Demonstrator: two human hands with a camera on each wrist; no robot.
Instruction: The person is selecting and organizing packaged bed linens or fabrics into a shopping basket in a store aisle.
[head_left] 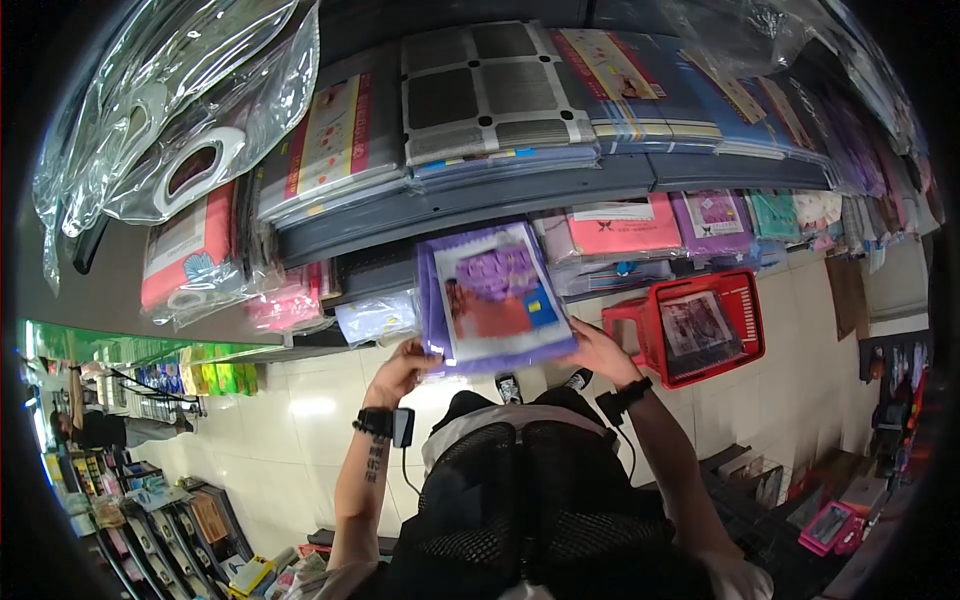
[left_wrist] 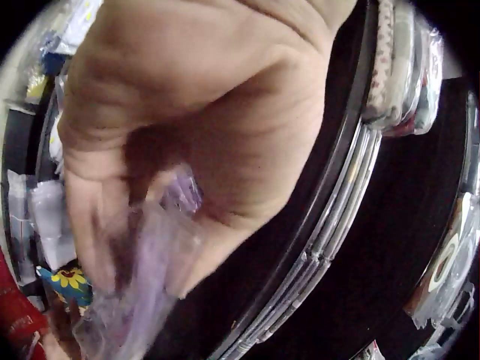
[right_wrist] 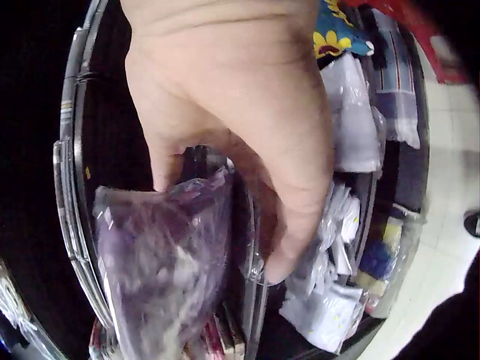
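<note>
A purple package in clear plastic (head_left: 495, 295), with a picture label on its front, is held between both hands over the lower shelf edge. At its lower left corner the left hand (head_left: 398, 372) grips the plastic; in the left wrist view that hand (left_wrist: 187, 127) has its fingers and thumb curled round the crumpled edge. The right hand (head_left: 600, 355) holds the lower right corner. Seen from the right wrist, the hand (right_wrist: 232, 112) has its thumb and fingers about the edge of the purple package (right_wrist: 161, 262).
A red basket (head_left: 755, 330) with a packaged item inside stands on the floor to the right. Packaged textiles (head_left: 490, 85) fill the upper shelf, pink packages (head_left: 625, 235) the lower one. Clear bags (head_left: 200, 130) hang at upper left. Another person (head_left: 100, 430) is at far left.
</note>
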